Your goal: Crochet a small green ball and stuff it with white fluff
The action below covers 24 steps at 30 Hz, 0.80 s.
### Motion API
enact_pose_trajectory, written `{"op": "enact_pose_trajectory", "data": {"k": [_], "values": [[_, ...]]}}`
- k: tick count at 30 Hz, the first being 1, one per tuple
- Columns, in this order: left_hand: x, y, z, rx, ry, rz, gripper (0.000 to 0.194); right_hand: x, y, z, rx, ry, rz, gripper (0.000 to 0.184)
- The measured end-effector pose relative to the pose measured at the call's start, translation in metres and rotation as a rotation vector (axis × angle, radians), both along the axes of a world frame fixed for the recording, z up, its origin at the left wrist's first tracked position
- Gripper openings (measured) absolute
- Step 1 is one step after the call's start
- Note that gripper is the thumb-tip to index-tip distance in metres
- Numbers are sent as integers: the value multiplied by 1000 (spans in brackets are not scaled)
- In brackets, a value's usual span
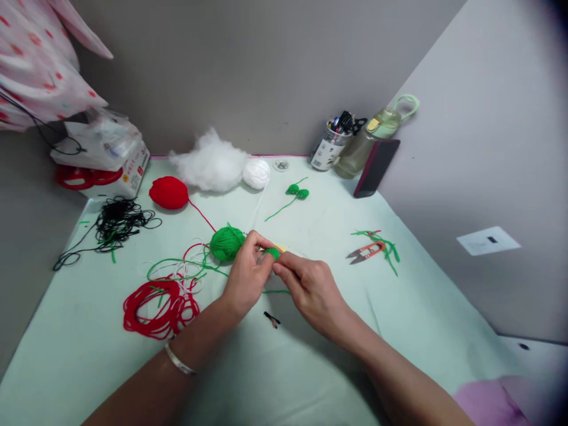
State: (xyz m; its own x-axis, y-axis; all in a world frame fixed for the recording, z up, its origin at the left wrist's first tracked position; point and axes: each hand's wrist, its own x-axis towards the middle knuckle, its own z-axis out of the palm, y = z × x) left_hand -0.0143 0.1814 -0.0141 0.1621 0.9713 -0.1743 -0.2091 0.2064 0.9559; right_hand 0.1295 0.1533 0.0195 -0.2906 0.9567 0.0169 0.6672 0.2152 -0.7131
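In the middle of the table my left hand [248,273] is closed, pinching a small piece of green crochet work [272,253]. My right hand [316,291] is closed against it, fingers around what looks like a crochet hook [280,247]; only a yellow bit of it shows. Right behind my left hand sits a ball of green yarn [227,243]. A loose green strand [276,291] runs out below the hands. Farther back lie two small green crocheted leaves [297,191] with yarn tails. My fingers hide most of the work.
Red yarn loops [153,310], a black yarn tangle [118,222] and a red yarn ball [169,193] lie left. Stuffing [213,163] and a white yarn ball [256,174] are behind. Thread snips [367,252] lie right; a phone [377,168] leans against a bottle [361,148].
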Motion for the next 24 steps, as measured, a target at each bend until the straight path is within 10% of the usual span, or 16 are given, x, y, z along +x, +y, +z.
{"op": "enact_pose_trajectory", "data": {"k": [7, 14, 24], "values": [[-2, -1, 2, -63, -88, -81, 11, 11, 6, -3, 156, -74, -32, 22], [-10, -1, 16, -10, -81, -213, 23, 18, 9, 1, -24, 115, -143, 24], [1, 1, -5, 2, 44, -35, 20, 4, 0, 3, -126, 83, -25, 24]]}}
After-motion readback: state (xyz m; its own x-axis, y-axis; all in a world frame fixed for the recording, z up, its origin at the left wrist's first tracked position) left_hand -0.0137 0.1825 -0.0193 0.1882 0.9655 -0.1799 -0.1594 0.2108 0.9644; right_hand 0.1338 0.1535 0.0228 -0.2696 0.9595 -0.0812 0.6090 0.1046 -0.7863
